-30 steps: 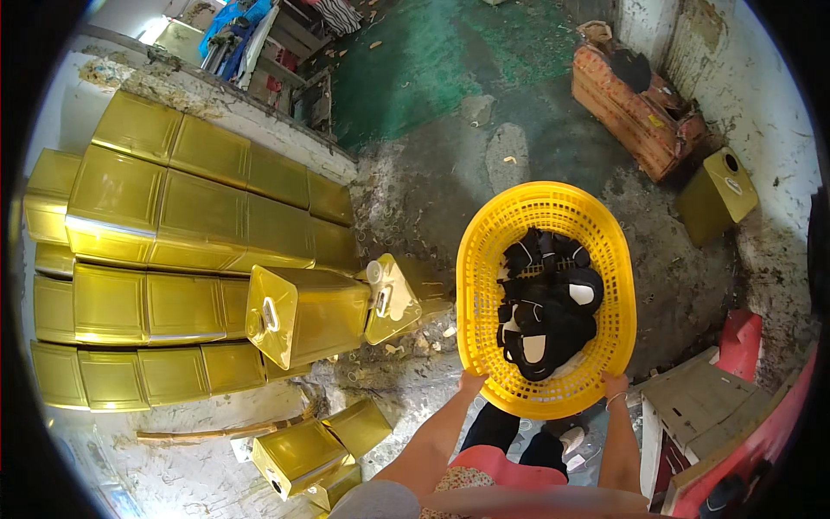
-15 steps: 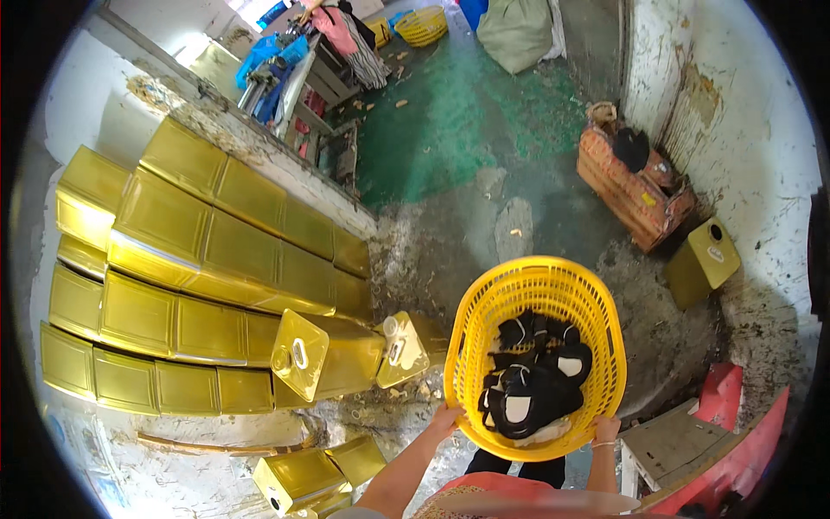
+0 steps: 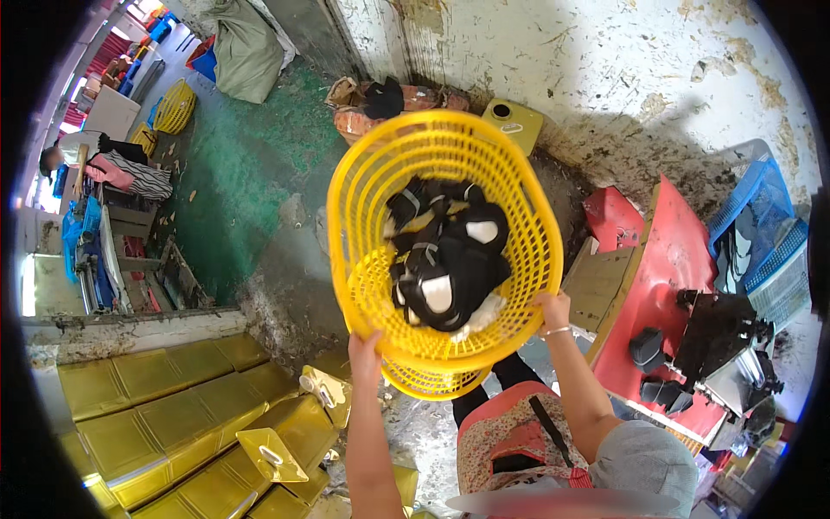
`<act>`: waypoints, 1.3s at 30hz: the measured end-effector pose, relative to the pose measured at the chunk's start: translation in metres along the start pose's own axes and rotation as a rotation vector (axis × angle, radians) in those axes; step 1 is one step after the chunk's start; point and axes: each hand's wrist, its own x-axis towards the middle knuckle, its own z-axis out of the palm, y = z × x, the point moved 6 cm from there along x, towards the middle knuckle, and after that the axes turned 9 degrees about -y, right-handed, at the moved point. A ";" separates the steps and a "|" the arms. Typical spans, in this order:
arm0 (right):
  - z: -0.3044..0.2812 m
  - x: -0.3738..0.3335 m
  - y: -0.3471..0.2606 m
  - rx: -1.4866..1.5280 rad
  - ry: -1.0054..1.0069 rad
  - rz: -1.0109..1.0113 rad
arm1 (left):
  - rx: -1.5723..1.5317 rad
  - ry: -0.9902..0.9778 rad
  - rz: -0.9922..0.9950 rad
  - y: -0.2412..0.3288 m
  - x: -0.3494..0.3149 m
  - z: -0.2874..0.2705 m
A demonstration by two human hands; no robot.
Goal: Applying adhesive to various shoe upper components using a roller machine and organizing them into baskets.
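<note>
A yellow oval plastic basket with slatted walls is held up in front of my body, tilted so that its inside shows. My left hand grips its near left rim. On the near right side, my right hand holds the same rim, fingers wrapped over the edge. Inside lies a heap of black shoe-like pieces with straps and white patches; their exact kind is hard to make out. Something pale sits beneath them at the basket's near end.
At right stands a red-topped table with black parts and a dark machine; a blue crate is beyond it. Gold tins fill the lower left. A reddish bundle and another tin rest by the wall. A person is far left.
My view has swung to the right, bringing the red-topped table into sight. The basket is raised nearer and appears larger, still in both hands with the black pieces inside.
</note>
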 end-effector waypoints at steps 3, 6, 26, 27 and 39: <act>0.001 0.048 -0.019 0.081 0.067 -0.115 | 0.128 -0.136 -0.070 -0.012 0.071 0.053; -0.004 0.112 -0.013 0.042 0.055 -0.150 | 0.051 -0.110 -0.069 -0.066 0.137 0.055; -0.113 0.255 0.070 -0.136 0.038 -0.290 | 0.244 0.106 -0.619 -0.330 0.141 0.051; -0.113 0.251 0.073 -0.152 0.043 -0.290 | 0.285 0.114 -0.611 -0.333 0.141 0.048; -0.111 0.242 0.077 -0.444 0.083 -0.320 | 0.418 0.125 -0.481 -0.445 0.150 0.012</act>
